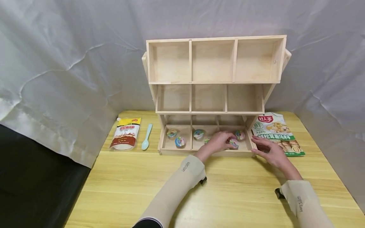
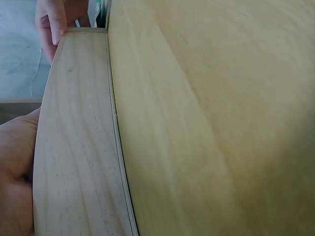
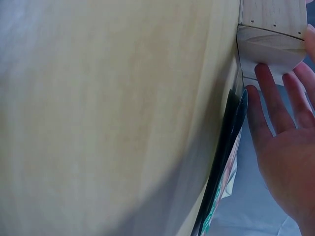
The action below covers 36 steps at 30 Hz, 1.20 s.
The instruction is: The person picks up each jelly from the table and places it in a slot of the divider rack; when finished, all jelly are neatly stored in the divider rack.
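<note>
A small round cup with a pink-purple printed lid sits tilted in the bottom right compartment of a wooden rack. The fingertips of my left hand pinch that cup, the wrist reaching over the front board. Beside it in the same compartment is another cup. My right hand touches the rack's right side with nearly straight fingers. More cups lie in the bottom row: two in the left compartment, one in the middle and another partly hidden by my left hand.
Left of the rack lie a pale green spoon and a yellow, white and brown pouch. A green and white food packet lies to the right, partly behind my right hand. A grey sheet hangs behind the wooden table.
</note>
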Each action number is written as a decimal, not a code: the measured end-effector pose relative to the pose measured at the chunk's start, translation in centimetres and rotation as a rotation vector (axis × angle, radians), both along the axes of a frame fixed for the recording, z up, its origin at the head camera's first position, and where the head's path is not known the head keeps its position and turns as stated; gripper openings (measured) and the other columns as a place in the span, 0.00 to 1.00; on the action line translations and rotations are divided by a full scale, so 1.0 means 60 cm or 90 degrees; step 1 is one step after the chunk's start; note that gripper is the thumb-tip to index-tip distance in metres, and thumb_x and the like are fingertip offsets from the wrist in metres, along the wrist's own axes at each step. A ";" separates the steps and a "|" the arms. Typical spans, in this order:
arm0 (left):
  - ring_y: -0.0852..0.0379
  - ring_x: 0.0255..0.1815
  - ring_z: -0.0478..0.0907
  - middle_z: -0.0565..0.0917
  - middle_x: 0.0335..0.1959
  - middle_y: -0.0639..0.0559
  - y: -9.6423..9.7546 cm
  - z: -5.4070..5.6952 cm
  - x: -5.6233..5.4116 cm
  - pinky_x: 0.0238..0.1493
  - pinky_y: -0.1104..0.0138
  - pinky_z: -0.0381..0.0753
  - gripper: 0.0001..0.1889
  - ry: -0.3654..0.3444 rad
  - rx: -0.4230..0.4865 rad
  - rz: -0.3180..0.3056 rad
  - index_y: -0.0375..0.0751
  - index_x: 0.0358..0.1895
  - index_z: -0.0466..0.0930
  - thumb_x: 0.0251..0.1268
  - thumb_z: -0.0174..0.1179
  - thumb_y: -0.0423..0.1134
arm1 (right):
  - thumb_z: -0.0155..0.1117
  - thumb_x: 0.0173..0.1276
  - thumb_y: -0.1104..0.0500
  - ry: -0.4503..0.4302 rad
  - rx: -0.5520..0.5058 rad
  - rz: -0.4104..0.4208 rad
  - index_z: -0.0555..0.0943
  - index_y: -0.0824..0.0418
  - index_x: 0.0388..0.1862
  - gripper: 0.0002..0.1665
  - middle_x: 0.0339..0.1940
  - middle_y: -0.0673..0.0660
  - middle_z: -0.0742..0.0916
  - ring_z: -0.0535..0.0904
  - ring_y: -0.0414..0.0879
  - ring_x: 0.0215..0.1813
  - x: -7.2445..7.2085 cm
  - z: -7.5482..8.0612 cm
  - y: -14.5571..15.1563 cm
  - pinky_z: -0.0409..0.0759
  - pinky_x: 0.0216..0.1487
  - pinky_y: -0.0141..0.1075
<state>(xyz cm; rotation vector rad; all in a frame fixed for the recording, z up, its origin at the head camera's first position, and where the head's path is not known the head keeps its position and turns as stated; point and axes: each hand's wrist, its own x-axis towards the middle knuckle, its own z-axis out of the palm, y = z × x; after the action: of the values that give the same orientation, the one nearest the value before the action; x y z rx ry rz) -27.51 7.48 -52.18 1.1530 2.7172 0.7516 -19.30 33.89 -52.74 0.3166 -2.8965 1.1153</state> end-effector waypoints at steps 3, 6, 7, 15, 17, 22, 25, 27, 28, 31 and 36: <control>0.66 0.46 0.82 0.88 0.51 0.58 -0.001 -0.002 -0.001 0.46 0.81 0.77 0.23 0.005 0.002 -0.008 0.47 0.60 0.84 0.66 0.70 0.53 | 0.70 0.73 0.47 0.000 -0.001 0.000 0.78 0.60 0.72 0.33 0.78 0.62 0.74 0.72 0.65 0.72 -0.001 0.000 0.000 0.59 0.56 0.05; 0.66 0.46 0.82 0.88 0.50 0.58 -0.002 -0.003 -0.003 0.47 0.81 0.77 0.23 0.015 -0.004 -0.016 0.47 0.60 0.85 0.66 0.70 0.53 | 0.69 0.73 0.47 -0.003 -0.001 0.001 0.78 0.60 0.72 0.33 0.78 0.62 0.74 0.72 0.66 0.72 -0.001 -0.001 0.001 0.59 0.55 0.05; 0.66 0.46 0.82 0.88 0.50 0.58 -0.003 -0.002 -0.003 0.48 0.81 0.77 0.23 0.016 -0.007 -0.019 0.47 0.60 0.85 0.66 0.70 0.53 | 0.69 0.73 0.47 -0.004 -0.001 0.001 0.78 0.60 0.72 0.33 0.78 0.62 0.74 0.72 0.66 0.72 -0.001 -0.002 0.001 0.59 0.55 0.05; 0.63 0.52 0.82 0.87 0.54 0.57 -0.012 0.012 -0.005 0.52 0.79 0.78 0.21 0.004 -0.030 -0.043 0.47 0.60 0.84 0.69 0.69 0.51 | 0.69 0.73 0.46 -0.004 0.000 0.000 0.78 0.60 0.72 0.34 0.78 0.62 0.74 0.73 0.65 0.72 -0.001 -0.003 0.002 0.60 0.55 0.05; 0.61 0.56 0.82 0.86 0.57 0.57 -0.013 0.015 -0.006 0.59 0.76 0.78 0.22 0.017 -0.052 -0.047 0.48 0.61 0.84 0.69 0.69 0.52 | 0.69 0.73 0.46 -0.001 0.002 0.001 0.78 0.60 0.72 0.33 0.78 0.62 0.74 0.73 0.65 0.72 -0.001 -0.003 0.001 0.60 0.55 0.05; 0.58 0.67 0.78 0.83 0.64 0.57 -0.016 0.019 -0.008 0.73 0.69 0.72 0.24 0.053 -0.093 -0.047 0.52 0.63 0.83 0.68 0.68 0.56 | 0.70 0.73 0.47 -0.001 -0.001 -0.002 0.78 0.60 0.72 0.33 0.78 0.61 0.74 0.73 0.64 0.71 -0.001 -0.001 0.000 0.61 0.55 0.05; 0.58 0.72 0.74 0.81 0.68 0.58 -0.019 0.020 -0.010 0.80 0.65 0.64 0.26 0.068 -0.103 -0.031 0.55 0.63 0.84 0.65 0.69 0.60 | 0.70 0.73 0.48 0.001 -0.003 -0.004 0.78 0.60 0.72 0.33 0.77 0.61 0.75 0.74 0.64 0.70 -0.001 0.000 0.000 0.61 0.55 0.06; 0.58 0.74 0.72 0.79 0.70 0.58 -0.020 0.021 -0.011 0.83 0.62 0.58 0.26 0.073 -0.106 -0.022 0.57 0.62 0.84 0.64 0.69 0.61 | 0.71 0.72 0.49 0.003 -0.004 -0.004 0.78 0.60 0.71 0.32 0.77 0.61 0.75 0.74 0.62 0.69 -0.001 0.000 0.001 0.63 0.55 0.06; 0.58 0.75 0.71 0.79 0.71 0.58 -0.021 0.020 -0.012 0.84 0.61 0.56 0.26 0.074 -0.108 -0.019 0.58 0.62 0.84 0.63 0.69 0.62 | 0.71 0.72 0.49 0.004 -0.004 -0.004 0.78 0.60 0.71 0.32 0.77 0.61 0.75 0.75 0.62 0.69 -0.001 -0.001 0.001 0.63 0.55 0.06; 0.58 0.75 0.71 0.78 0.71 0.59 -0.021 0.018 -0.012 0.85 0.60 0.54 0.26 0.071 -0.111 -0.016 0.59 0.62 0.84 0.64 0.69 0.63 | 0.71 0.72 0.49 0.005 -0.002 -0.003 0.78 0.60 0.71 0.32 0.77 0.61 0.75 0.75 0.61 0.68 -0.001 -0.002 0.002 0.64 0.55 0.07; 0.58 0.75 0.71 0.79 0.69 0.62 -0.020 0.014 -0.011 0.85 0.59 0.53 0.26 0.060 -0.114 -0.002 0.60 0.62 0.83 0.64 0.68 0.64 | 0.70 0.73 0.47 -0.001 0.000 0.000 0.78 0.60 0.71 0.33 0.78 0.62 0.74 0.75 0.64 0.70 -0.001 -0.003 0.002 0.63 0.55 0.06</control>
<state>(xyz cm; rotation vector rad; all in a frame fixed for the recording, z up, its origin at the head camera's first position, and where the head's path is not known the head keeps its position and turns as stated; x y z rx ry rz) -28.18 6.27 -51.32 1.1784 2.7896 0.4532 -19.39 34.02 -52.93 0.3160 -2.8990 1.1154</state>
